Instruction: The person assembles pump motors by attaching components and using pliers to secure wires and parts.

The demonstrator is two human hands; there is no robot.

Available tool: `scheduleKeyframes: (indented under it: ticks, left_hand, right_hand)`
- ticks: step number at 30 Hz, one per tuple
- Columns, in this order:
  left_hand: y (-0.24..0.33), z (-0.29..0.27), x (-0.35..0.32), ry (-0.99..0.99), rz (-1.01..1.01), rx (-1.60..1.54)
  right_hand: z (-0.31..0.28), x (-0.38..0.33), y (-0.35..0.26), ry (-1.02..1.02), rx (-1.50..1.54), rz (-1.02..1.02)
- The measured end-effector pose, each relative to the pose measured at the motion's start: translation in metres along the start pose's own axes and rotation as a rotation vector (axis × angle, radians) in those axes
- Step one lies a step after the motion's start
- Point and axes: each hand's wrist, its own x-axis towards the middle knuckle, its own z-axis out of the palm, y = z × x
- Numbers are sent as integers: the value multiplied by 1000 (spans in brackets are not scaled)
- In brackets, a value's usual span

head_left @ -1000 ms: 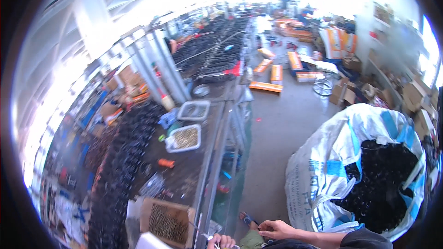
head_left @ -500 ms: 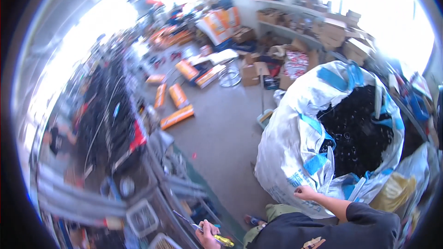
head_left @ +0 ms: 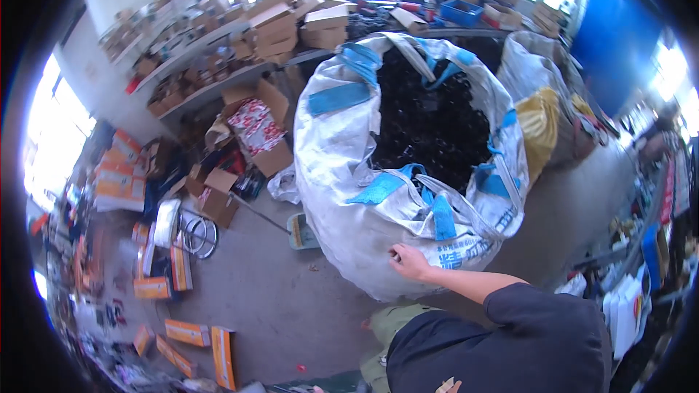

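My right hand (head_left: 409, 261) is in front of the lower side of a big white bulk bag (head_left: 342, 229), fingers curled, with nothing visible in them. I cannot tell whether it touches the bag. Blue straps hang around the bag's open top, and many small, shiny black parts (head_left: 429, 127) fill it. Only a sliver of my left hand (head_left: 318, 389) shows at the bottom edge; its fingers are cut off. A thin dark shaft beside it fits the yellow-handled screwdriver seen there a moment earlier, but the handle is out of view.
Orange-and-white boxes (head_left: 186, 333) lie on the floor at left. A long-handled dustpan (head_left: 301, 231) stands beside the bag. Behind are an open carton (head_left: 273, 156) of red-and-white packets and shelves of cardboard boxes (head_left: 273, 33). A yellow sack (head_left: 539, 131) leans at right.
The view has swung to the right, so the bag now sits nearer the middle. My left hand and screwdriver have slipped almost out of the lower edge. The right hand stays curled.
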Motion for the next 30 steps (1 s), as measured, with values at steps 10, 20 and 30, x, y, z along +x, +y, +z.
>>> scheduleKeyframes:
  ticks: [10, 20, 30]
  left_hand:
    - [76, 117, 145, -669, 122, 224]
    - [113, 493, 128, -646, 1290, 703]
    - [23, 451, 184, -196, 1653, 822]
  right_hand:
    - [-4, -30, -26, 224, 153, 296]
    - [-82, 245, 213, 367, -210, 460]
    - [2, 505, 417, -174, -1282, -66]
